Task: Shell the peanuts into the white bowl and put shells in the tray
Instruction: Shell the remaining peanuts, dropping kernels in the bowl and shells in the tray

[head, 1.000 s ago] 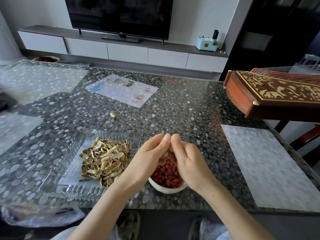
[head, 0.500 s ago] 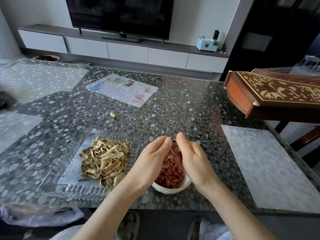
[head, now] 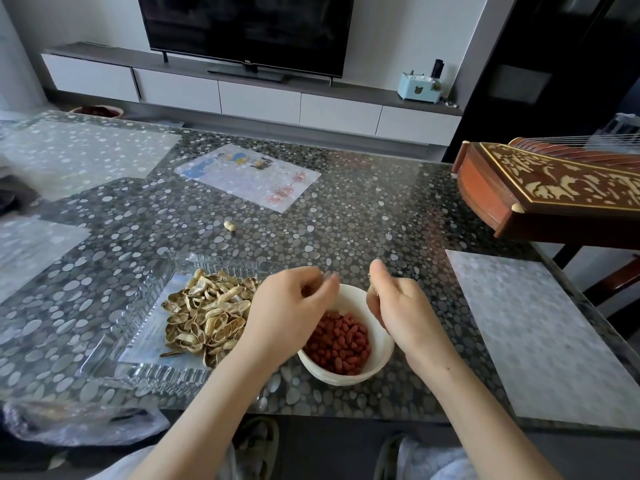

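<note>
The white bowl (head: 382, 344) of red peanut kernels (head: 341, 341) stands near the table's front edge. Left of it, the clear glass tray (head: 145, 296) holds a heap of empty shells (head: 207, 313). My left hand (head: 291, 306) hovers over the bowl's left rim with its blurred fingertips pinched together on a shell piece that is mostly hidden. My right hand (head: 398, 306) is over the bowl's right rim, and its thumb and fingers pinch a brown shell half (head: 370, 284). One whole peanut (head: 229, 226) lies alone further back on the table.
The pebble-patterned glass table (head: 346, 230) carries a printed sheet (head: 247, 176) at the back and a pale mat (head: 540, 330) on the right. A carved wooden zither (head: 547, 188) overhangs the right edge. A crumpled plastic bag (head: 79, 420) lies below the front-left edge.
My hands, pressed together on one peanut over the bowl, have pulled apart to its left and right rims. The bowl's kernels are now uncovered.
</note>
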